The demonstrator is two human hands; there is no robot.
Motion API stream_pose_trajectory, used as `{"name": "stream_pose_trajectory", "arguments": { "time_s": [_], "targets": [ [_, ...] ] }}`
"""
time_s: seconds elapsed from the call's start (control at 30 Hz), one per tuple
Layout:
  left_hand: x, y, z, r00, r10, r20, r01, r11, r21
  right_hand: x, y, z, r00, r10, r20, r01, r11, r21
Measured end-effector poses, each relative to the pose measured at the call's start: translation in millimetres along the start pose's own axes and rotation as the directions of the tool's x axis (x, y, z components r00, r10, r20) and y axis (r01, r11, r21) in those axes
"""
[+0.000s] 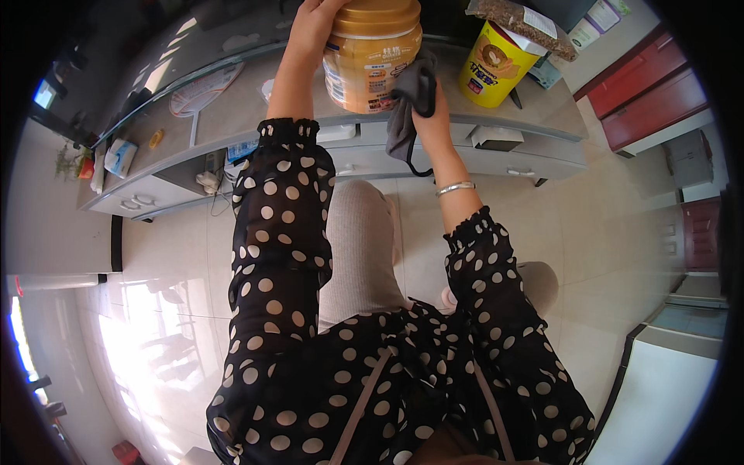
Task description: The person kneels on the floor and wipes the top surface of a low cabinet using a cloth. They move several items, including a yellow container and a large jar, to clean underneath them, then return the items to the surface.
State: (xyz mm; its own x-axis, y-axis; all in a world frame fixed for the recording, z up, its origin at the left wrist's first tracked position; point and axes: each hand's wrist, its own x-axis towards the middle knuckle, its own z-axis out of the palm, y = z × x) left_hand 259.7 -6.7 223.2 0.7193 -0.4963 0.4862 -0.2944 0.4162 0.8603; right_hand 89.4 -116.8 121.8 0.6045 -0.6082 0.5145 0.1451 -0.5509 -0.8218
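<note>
My left hand (314,29) grips a large plastic Quaker jar (372,64) by its gold screw lid, at the top centre of the view. Against the jar's right side, my right hand (431,110) holds a grey cloth (407,119) with dark edging, part of which hangs down in front of the cabinet. The jar is upright over the front part of the cabinet top; whether its base touches the surface is unclear. To its right stands a yellow canister (491,67), with a clear bag of brown dry food (523,28) lying across its top.
The long grey TV cabinet (232,116) runs across the front, its drawers below. On it lie a racket-shaped fly swatter (203,93), a roll of tape (156,139) and a tissue pack (121,157). The television (174,52) stands behind. Cables (218,186) hang from an open shelf.
</note>
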Motion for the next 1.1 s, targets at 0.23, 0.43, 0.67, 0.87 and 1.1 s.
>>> {"name": "stream_pose_trajectory", "arguments": {
  "time_s": [0.23,0.43,0.67,0.87,1.1],
  "targets": [
    [-0.7,0.6,-0.5,0.994,-0.092,-0.058,0.094,0.995,0.038,-19.0,-9.8,-4.6,0.996,0.085,0.034,-0.072,0.956,-0.285],
    [4.2,-11.8,6.0,0.993,0.052,-0.110,-0.053,0.999,-0.008,-8.4,-38.1,2.7,0.981,-0.172,-0.092,0.184,0.973,0.142],
    [-2.8,-9.3,14.7,0.978,-0.084,-0.189,0.092,0.995,0.035,-8.5,-12.9,24.7,0.968,-0.250,-0.031,0.231,0.930,-0.286],
    [-6.9,3.4,21.6,0.979,0.065,-0.193,-0.045,0.993,0.105,-29.8,-7.7,9.1,0.990,0.031,0.136,0.054,0.813,-0.580],
    [-25.9,1.2,20.4,0.940,0.171,-0.294,-0.108,0.970,0.218,-18.6,-32.2,-37.4,0.919,0.274,0.282,-0.189,0.937,-0.294]
  ]
}}
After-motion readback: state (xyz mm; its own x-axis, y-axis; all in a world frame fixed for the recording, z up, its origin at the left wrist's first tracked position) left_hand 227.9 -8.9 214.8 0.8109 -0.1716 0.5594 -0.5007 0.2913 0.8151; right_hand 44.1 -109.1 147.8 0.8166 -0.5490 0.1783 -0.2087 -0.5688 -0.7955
